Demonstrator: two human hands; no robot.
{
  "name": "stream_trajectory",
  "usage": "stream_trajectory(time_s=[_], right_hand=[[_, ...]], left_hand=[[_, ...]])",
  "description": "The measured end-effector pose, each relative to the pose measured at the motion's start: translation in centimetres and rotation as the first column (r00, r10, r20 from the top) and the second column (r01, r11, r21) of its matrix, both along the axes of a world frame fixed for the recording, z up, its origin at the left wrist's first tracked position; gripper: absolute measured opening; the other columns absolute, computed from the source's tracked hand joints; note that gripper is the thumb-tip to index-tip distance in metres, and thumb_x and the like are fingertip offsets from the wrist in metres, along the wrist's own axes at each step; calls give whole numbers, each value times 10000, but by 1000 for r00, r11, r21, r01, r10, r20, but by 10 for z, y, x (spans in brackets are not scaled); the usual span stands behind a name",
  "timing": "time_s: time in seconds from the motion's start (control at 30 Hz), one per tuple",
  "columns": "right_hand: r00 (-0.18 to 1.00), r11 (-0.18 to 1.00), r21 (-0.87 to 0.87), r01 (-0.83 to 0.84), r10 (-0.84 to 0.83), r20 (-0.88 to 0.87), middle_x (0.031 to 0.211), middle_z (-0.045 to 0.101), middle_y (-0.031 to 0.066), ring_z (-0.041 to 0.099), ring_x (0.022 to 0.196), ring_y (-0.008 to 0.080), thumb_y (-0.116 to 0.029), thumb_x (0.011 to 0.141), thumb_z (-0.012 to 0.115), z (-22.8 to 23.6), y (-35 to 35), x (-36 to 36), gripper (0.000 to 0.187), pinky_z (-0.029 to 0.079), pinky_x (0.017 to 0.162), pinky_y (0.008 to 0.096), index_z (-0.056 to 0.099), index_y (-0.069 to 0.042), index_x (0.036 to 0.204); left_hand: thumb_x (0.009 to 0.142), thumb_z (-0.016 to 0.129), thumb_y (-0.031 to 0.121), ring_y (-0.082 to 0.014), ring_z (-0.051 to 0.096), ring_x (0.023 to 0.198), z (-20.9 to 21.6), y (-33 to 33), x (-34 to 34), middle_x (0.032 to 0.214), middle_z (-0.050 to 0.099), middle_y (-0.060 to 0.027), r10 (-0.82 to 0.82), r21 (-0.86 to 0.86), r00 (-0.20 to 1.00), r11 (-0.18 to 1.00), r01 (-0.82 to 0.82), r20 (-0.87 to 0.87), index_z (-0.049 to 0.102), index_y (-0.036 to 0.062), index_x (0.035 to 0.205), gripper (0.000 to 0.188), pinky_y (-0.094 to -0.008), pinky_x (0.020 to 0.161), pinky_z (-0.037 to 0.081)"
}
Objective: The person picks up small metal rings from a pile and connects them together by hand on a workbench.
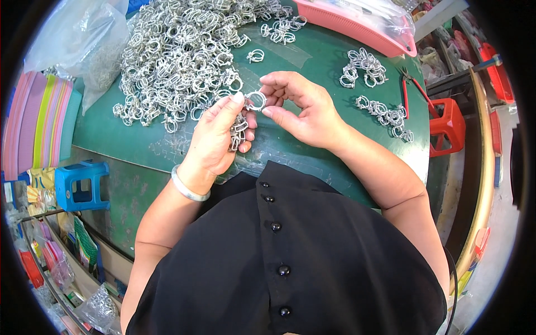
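Observation:
My left hand (215, 131) is closed around a small bunch of silvery wire rings (238, 133), strung or bundled together in the palm. Between its thumb and forefinger it pinches one more wire ring (256, 101), held upright above the table. From the right, my right hand (298, 106) curls its fingertips and thumb at the far edge of that same ring. Just beyond my left hand spreads a large heap of similar rings (178, 56), and one loose wire piece (255, 55) lies apart from it.
Two linked clusters of rings (364, 67) (385, 114) lie on the green table (312, 162) at right, beside red-handled pliers (410, 92). A pink basket (357, 28) stands at the back. Stacked coloured baskets (39, 120) and a blue stool (82, 186) are left, a red stool (448, 128) right.

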State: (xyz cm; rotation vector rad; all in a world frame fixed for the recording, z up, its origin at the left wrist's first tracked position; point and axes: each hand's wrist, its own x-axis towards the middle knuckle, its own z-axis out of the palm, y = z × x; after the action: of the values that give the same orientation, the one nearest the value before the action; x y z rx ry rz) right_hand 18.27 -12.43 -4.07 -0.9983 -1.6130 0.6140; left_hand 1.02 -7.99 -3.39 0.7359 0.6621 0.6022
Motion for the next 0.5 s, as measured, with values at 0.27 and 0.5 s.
stream_trajectory(time_s=[0.27,0.5], right_hand=[[997,940,-339,-39,14,-77,894,576,45,539,783,68,-53,811,583,9,-5,4,261,450,687,205,514,3,1056],[984,913,-392,-115,52,-168,857,581,21,517,723,35,-70,815,588,6,-5,6,230,426,625,182,530,5,1025]], left_hand=[[871,520,226,-92,513,561,-3,-1,-1,718,548,-29,3,83,1000,997,-2,-5,531,74,927,162,-196,430,391],[845,552,124,-78,515,622,-3,-6,0,826,572,-40,94,288,995,954,-85,-17,512,68,1062,228,-183,464,404]])
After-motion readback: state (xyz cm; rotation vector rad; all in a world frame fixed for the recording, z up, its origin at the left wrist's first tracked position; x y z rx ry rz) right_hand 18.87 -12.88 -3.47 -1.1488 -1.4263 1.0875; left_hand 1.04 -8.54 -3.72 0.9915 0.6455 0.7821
